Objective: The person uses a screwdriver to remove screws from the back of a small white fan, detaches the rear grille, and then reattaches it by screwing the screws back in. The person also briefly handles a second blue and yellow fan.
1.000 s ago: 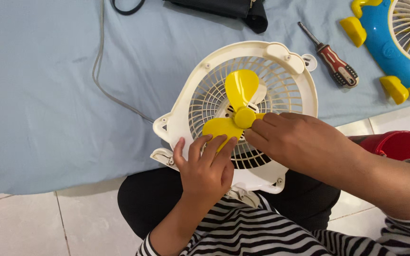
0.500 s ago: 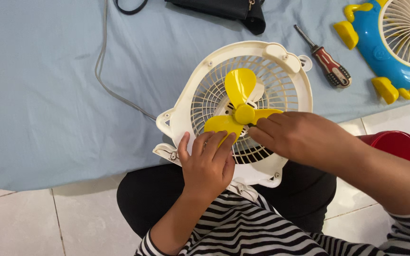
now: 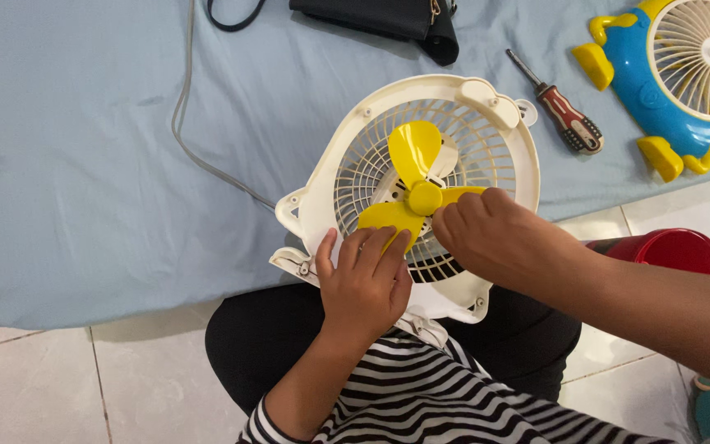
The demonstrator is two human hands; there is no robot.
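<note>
Lying at the near edge of a pale blue cloth [image 3: 84, 181], partly overhanging the person's lap, was a cream round fan housing [image 3: 334, 173], its grille face up. A yellow three-blade propeller [image 3: 414, 150] sat at the grille's centre on a yellow hub [image 3: 425, 198].

Left hand [image 3: 365, 284]: laid flat on the lower rim of the housing, fingers [image 3: 371, 247] pressed side by side, tips touching the lowest yellow blade, thumb set slightly apart.

Right hand [image 3: 495, 238]: knuckles up, fingers curled closed just beside the hub, over the right-hand blade; whether they pinched the blade or the hub could not be told.

Striped black-and-white sleeves and dark trousers showed beneath the housing.

A grey cable [image 3: 186, 123] ran from the far edge of the cloth to the housing's left side.

A screwdriver [image 3: 559, 105] with a red-and-black handle lay on the cloth just beyond the housing's right rim.

A blue and yellow toy-shaped fan [image 3: 643, 90] with a cream grille lay at the far right corner of the cloth.

A black pouch [image 3: 371, 16] with a strap sat at the far edge.

A red container [image 3: 667, 249] stood on the tiled floor, off the cloth's near edge, beside the right forearm.
</note>
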